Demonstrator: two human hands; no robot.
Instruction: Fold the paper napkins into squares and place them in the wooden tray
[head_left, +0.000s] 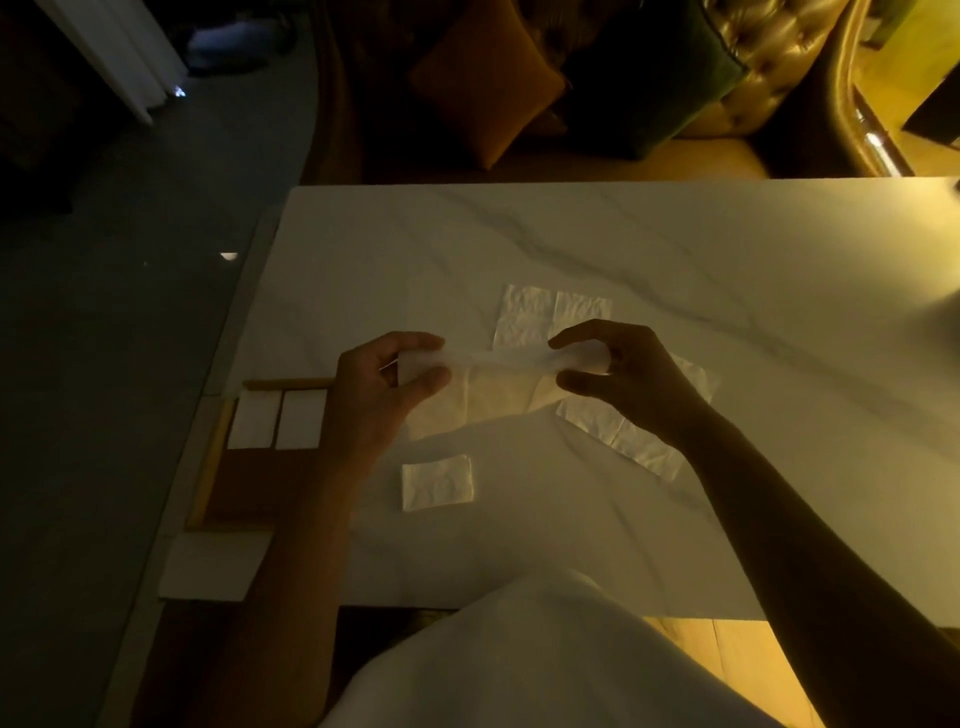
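My left hand (384, 384) and my right hand (618, 374) hold one white paper napkin (498, 361) stretched between them above the table, each pinching an end between thumb and fingers. Its lower part hangs toward the marble table (675, 249). A folded square napkin (437, 483) lies on the table near me. An unfolded napkin (540, 312) lies flat beyond my hands, and another (639, 441) lies partly under my right wrist. The wooden tray (213, 457) sits at the table's left edge with two folded white squares (278, 420) side by side in its far end.
A white sheet (213, 566) lies at the table's near left corner, below the tray. Beyond the table stand a sofa with an orange cushion (488, 88) and a tufted chair (779, 67). Dark floor lies to the left. The room is dim.
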